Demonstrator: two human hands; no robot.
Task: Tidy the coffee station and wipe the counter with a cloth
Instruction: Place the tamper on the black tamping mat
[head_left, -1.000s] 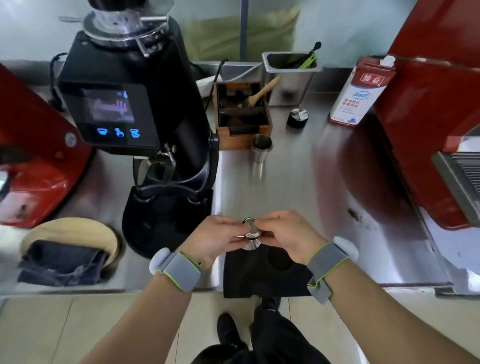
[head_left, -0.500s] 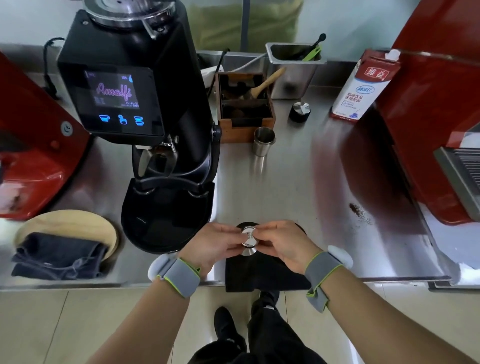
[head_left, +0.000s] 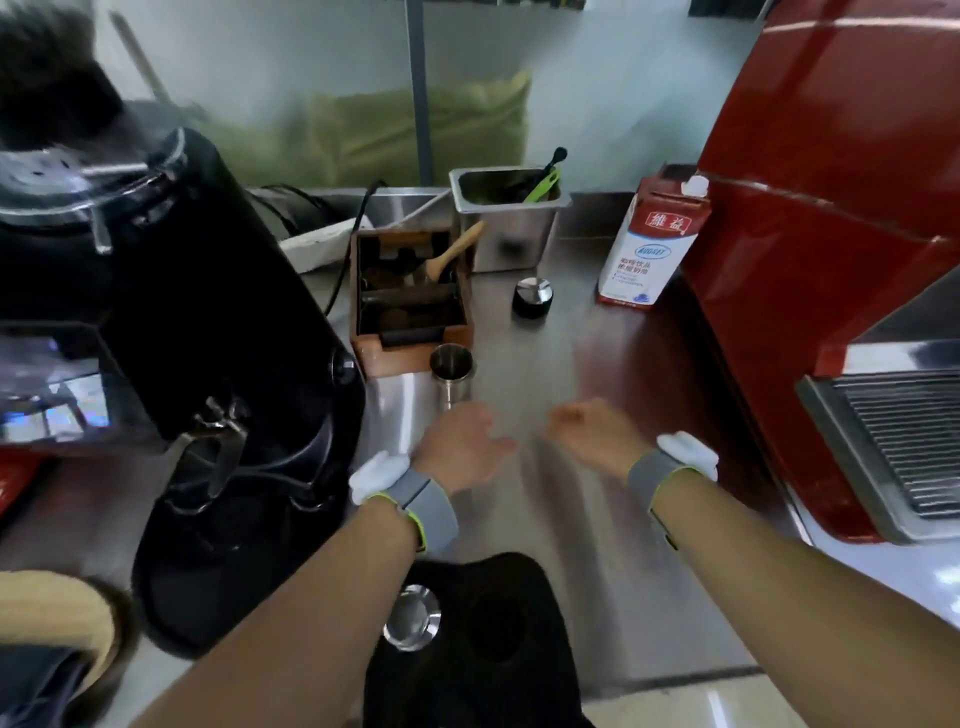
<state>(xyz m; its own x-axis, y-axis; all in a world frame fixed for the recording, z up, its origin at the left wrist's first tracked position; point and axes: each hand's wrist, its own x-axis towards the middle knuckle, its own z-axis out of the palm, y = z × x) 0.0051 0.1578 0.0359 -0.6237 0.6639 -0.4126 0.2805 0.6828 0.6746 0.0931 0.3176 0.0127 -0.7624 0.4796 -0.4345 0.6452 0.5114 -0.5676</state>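
Both of my hands are out over the steel counter (head_left: 561, 374), blurred by motion. My left hand (head_left: 460, 449) is empty with its fingers apart, just in front of a small steel cup (head_left: 452, 371). My right hand (head_left: 589, 431) is empty too, fingers loosely spread. A shiny metal tamper (head_left: 412, 623) rests on the black mat (head_left: 493, 639) at the counter's front edge, under my left forearm. A dark folded cloth (head_left: 36, 686) lies on a wooden plate (head_left: 78, 603) at the bottom left.
A black coffee grinder (head_left: 208, 364) fills the left. Behind the cup stand a wooden knock box (head_left: 410, 296), a steel tub (head_left: 506, 218) with tools, a small black tamper (head_left: 532, 297) and a milk carton (head_left: 649, 244). The red espresso machine (head_left: 831, 234) walls the right.
Both hands let go of the metal tamper, which now rests on the black mat, and reached forward over the counter. The view moved closer and tilted up.
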